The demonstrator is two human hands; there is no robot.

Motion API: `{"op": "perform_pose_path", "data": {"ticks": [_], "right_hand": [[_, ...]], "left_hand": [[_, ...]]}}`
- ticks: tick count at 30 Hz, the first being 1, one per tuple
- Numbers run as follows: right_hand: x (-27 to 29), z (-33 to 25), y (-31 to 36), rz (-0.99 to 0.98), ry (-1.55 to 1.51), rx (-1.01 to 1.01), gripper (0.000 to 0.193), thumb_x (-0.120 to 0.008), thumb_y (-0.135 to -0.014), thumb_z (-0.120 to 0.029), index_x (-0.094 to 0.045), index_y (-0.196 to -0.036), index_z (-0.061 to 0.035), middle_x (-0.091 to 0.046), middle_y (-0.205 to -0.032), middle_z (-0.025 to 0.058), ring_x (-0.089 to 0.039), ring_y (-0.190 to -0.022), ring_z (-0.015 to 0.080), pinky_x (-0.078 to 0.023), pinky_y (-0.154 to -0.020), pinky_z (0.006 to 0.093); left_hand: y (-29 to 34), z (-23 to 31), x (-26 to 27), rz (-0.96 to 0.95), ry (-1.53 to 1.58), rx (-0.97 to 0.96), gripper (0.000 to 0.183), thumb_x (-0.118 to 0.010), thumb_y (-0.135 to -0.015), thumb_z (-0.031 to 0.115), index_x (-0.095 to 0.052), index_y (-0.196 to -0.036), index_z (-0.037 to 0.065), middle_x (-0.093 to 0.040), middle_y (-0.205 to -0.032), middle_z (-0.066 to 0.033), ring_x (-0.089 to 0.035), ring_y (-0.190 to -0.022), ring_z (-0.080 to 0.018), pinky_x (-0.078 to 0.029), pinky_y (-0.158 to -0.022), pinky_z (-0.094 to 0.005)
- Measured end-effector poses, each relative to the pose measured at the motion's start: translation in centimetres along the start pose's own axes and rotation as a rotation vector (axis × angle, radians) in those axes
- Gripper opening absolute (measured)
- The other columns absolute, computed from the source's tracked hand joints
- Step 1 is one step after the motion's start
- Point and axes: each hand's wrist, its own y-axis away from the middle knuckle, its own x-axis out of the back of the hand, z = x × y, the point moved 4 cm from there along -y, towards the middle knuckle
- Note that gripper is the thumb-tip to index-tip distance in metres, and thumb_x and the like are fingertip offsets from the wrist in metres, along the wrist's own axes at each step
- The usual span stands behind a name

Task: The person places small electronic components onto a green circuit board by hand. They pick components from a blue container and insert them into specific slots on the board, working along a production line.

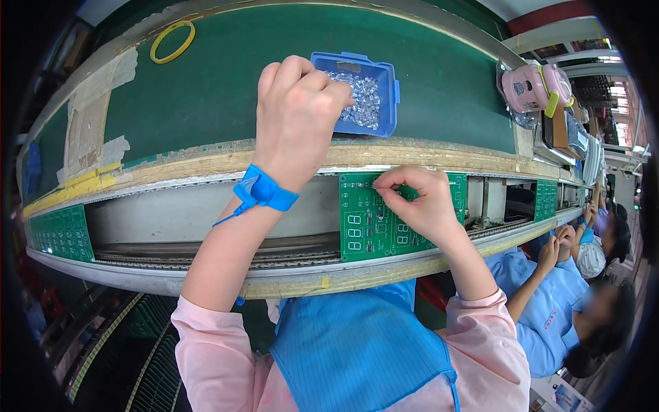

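Observation:
My left hand (300, 103) is over the left side of a blue plastic bin (392, 103) of small clear parts (367, 99). Its fingers are curled in, and whatever they hold is hidden. A blue wrist strap (264, 191) circles that wrist. Lower down, my right hand (422, 199) has thumb and forefinger pinched at the upper part of a green circuit board (353, 199). Anything between those fingertips is too small to make out. White digit outlines and small mounted parts show on the board, which lies across the rails of a conveyor track (295, 250).
A yellow tape ring (173, 42) lies on the green bench top (226, 75). Another board (62, 233) sits far left on the track, one more (546, 199) to the right. A pink bottle (532, 89) stands at the right. Co-workers (542, 302) sit along the line there.

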Motion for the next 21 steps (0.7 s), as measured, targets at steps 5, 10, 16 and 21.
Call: {"op": "perform_pose_path", "data": {"ticks": [5,10,16,21], "right_hand": [[-0.3,-0.6,-0.2,-0.011,0.094,0.011,0.011,-0.069,-0.081,0.003,-0.065,-0.09,-0.0011,-0.072,-0.089,0.0102,-0.073,-0.085,0.0249,-0.057,-0.071,0.0333],[-0.9,-0.3,-0.1,-0.01,-0.015,0.007,0.027,-0.067,-0.082,0.007,-0.052,-0.103,-0.0011,-0.071,-0.092,0.0125,-0.073,-0.087,0.0278,-0.058,-0.076,0.0345],[-1.1,-0.3,-0.2,-0.02,-0.012,-0.021,0.043,-0.066,-0.081,0.009,-0.04,-0.114,-0.0021,-0.07,-0.09,0.0124,-0.071,-0.085,0.0251,-0.057,-0.078,0.0331],[-1.2,0.0,-0.4,0.0,-0.051,-0.025,0.052,-0.066,-0.079,0.012,-0.036,-0.119,-0.0021,-0.066,-0.087,0.0109,-0.068,-0.079,0.0223,-0.055,-0.075,0.0314]], "left_hand": [[0.5,0.5,1.6,0.009,0.144,0.038,0.013,-0.079,-0.073,0.01,-0.076,-0.085,0.004,-0.07,-0.079,-0.0054,-0.06,-0.087,-0.0242,-0.048,-0.079,-0.0382],[1.6,1.0,2.5,-0.016,0.294,0.125,0.015,-0.076,-0.075,0.002,-0.076,-0.09,0.001,-0.07,-0.084,-0.0092,-0.062,-0.088,-0.0271,-0.052,-0.073,-0.0369],[4.3,1.9,3.5,-0.228,0.454,0.134,0.026,-0.069,-0.075,-0.006,-0.073,-0.1,0.002,-0.068,-0.093,-0.0111,-0.064,-0.088,-0.0282,-0.053,-0.076,-0.038],[7.4,2.4,2.2,-0.411,0.627,0.207,0.025,-0.068,-0.077,-0.006,-0.072,-0.1,0.001,-0.067,-0.094,-0.0118,-0.065,-0.091,-0.0296,-0.054,-0.079,-0.0387]]}}
